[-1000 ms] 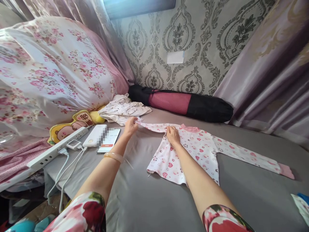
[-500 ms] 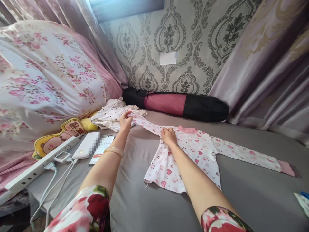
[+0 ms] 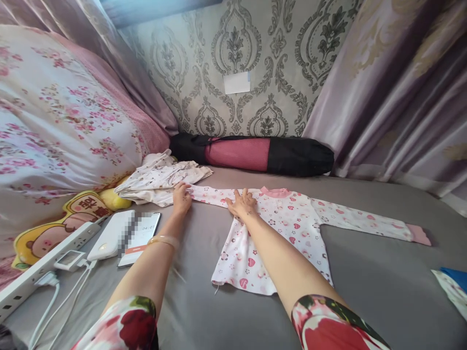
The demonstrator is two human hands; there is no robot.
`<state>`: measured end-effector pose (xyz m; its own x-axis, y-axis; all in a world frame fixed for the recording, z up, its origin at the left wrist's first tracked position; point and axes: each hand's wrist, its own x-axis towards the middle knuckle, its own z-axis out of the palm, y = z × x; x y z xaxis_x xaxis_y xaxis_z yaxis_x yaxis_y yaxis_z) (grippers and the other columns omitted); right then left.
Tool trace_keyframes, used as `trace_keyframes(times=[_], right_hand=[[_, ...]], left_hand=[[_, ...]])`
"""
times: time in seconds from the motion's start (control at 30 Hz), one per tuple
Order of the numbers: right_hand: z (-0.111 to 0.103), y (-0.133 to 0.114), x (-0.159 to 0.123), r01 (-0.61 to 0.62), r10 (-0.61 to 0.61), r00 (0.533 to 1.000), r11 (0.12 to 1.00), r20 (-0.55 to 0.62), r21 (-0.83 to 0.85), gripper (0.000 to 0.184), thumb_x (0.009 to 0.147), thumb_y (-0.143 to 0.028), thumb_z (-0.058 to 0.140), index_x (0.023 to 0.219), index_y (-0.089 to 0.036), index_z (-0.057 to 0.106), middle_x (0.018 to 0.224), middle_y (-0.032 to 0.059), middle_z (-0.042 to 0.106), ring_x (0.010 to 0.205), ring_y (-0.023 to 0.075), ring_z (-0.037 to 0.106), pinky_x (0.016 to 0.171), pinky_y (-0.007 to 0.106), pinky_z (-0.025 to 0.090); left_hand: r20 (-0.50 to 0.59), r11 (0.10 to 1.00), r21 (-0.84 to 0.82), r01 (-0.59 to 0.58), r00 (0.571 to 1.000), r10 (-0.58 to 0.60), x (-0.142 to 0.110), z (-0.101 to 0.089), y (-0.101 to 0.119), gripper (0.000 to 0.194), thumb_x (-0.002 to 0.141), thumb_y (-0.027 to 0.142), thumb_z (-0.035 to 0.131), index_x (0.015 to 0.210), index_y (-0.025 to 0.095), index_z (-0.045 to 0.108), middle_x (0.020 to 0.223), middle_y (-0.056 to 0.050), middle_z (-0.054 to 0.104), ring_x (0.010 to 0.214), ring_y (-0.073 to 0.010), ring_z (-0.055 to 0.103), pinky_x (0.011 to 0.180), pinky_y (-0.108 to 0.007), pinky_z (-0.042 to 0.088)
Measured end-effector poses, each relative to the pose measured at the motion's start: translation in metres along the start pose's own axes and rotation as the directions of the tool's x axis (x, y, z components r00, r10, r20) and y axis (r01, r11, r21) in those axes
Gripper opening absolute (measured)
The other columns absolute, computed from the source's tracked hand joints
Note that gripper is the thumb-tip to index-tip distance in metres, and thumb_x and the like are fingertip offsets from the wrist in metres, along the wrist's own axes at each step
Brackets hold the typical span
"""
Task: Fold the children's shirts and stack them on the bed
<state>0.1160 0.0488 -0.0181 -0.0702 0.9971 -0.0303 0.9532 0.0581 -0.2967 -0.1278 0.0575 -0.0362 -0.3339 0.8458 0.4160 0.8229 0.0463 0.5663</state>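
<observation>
A white child's long-sleeved shirt (image 3: pixel 277 228) with pink hearts and flowers lies spread on the grey sheet, its pink collar at the far side. My left hand (image 3: pixel 181 198) is closed on the end of the left-side sleeve, covering the cuff. My right hand (image 3: pixel 242 203) rests with fingers spread on the shirt where that sleeve meets the body. The other sleeve stretches out to the right, flat, with its pink cuff showing. A bangle (image 3: pixel 162 240) circles my left forearm.
Rumpled white cloth (image 3: pixel 153 177) lies beyond my left hand. A black and pink rolled bag (image 3: pixel 251 154) sits along the wall. At left are a phone (image 3: pixel 140 238), a white power bank (image 3: pixel 111 236), a power strip (image 3: pixel 47 262) with cables and a yellow cushion (image 3: pixel 51 236).
My left hand lifted the sleeve end, then lowered it to the sheet, leaving the sleeve straighter. My right hand shifted slightly along the shoulder and its fingers spread. The view turned a little.
</observation>
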Motion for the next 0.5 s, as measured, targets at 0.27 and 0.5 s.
trace_keyframes(times=[0.27, 0.5], right_hand=[[-0.013, 0.016, 0.022, 0.011, -0.022, 0.994, 0.995, 0.110, 0.103, 0.046, 0.100, -0.035, 0.027, 0.144, -0.026, 0.041, 0.135, 0.0166, 0.050, 0.119, 0.0278, 0.057, 0.099, 0.044, 0.039], [-0.011, 0.015, 0.035, 0.025, -0.034, 0.995, 0.995, 0.093, 0.095, 0.051, 0.083, -0.015, 0.059, 0.133, -0.011, 0.046, 0.129, 0.0219, 0.059, 0.122, 0.0281, 0.056, 0.098, 0.040, 0.043]], left_hand=[[0.212, 0.947, 0.181, -0.265, 0.951, 0.226, -0.042, 0.012, 0.069, 0.033, 0.090, 0.025, 0.044, 0.114, 0.018, 0.065, 0.129, -0.015, 0.059, 0.125, -0.0333, 0.048, 0.107, -0.054, 0.032], [0.462, 0.858, -0.154, -0.490, 0.732, 0.501, -0.069, 0.056, 0.096, 0.041, 0.093, 0.039, 0.039, 0.124, 0.019, 0.059, 0.132, -0.013, 0.059, 0.124, -0.0242, 0.053, 0.107, -0.039, 0.039]])
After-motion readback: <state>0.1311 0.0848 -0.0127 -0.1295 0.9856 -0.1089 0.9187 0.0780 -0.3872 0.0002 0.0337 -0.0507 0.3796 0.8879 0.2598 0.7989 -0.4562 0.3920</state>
